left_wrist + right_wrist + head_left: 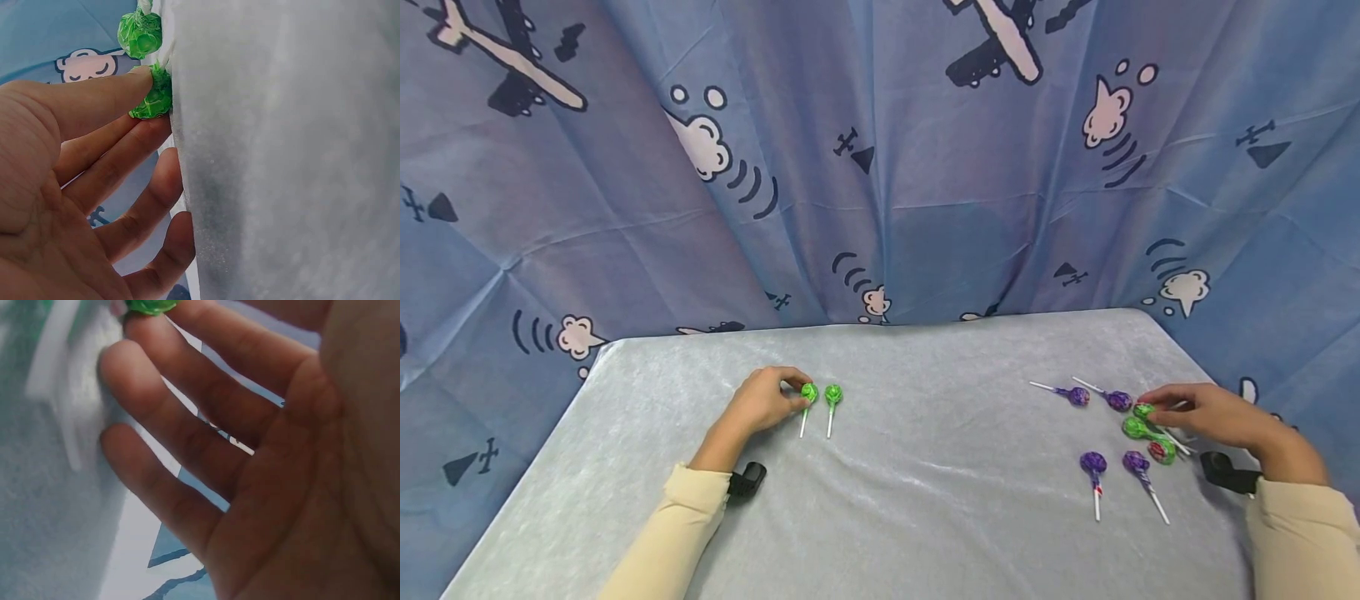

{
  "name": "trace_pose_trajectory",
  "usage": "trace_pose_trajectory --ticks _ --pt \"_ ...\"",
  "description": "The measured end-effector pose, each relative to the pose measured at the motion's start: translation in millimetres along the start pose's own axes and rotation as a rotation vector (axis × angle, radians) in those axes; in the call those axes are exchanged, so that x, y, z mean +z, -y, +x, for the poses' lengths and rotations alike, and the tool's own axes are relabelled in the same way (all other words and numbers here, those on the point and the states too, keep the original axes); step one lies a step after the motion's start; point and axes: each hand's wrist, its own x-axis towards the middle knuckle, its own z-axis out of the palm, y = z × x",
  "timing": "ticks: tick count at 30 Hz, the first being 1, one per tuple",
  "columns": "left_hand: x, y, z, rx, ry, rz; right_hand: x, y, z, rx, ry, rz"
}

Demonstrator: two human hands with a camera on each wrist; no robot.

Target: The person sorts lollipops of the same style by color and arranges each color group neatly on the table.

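On the left of the table, my left hand point(766, 398) pinches the head of a green lollipop point(159, 94) between thumb and forefinger. Its white stick points toward me. Just right of it lies a second green lollipop point(833, 395), apart from the hand. Over at the right, my right hand point(1213, 412) has thumb and fingertips around the head of a green-and-red lollipop point(1143, 411). Two more green lollipops, one plain green point(1137, 428) and one with a red patch point(1162, 452), lie beside that hand. Their sticks are partly hidden under it.
Two purple lollipops point(1118, 401) lie behind the green group with sticks pointing back left. Two others point(1093, 463) lie in front, sticks toward me. A pale grey cloth covers the table point(925, 517). Behind hangs a blue curtain point(940, 167) with airplane prints.
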Motion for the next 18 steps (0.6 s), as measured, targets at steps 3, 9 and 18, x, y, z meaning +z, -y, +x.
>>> trace_pose_trajectory --ticks 3,9,18 --pt "0.2 0.2 0.3 -0.001 0.003 -0.001 0.4 -0.8 0.9 0.007 -0.005 0.002" --pt "-0.3 0.3 0.0 0.005 0.000 -0.004 -0.2 -2.6 2.7 0.006 -0.022 -0.007" --pt "0.0 0.7 -0.2 0.007 0.000 -0.009 -3.6 -1.4 0.1 0.019 -0.096 -0.023"
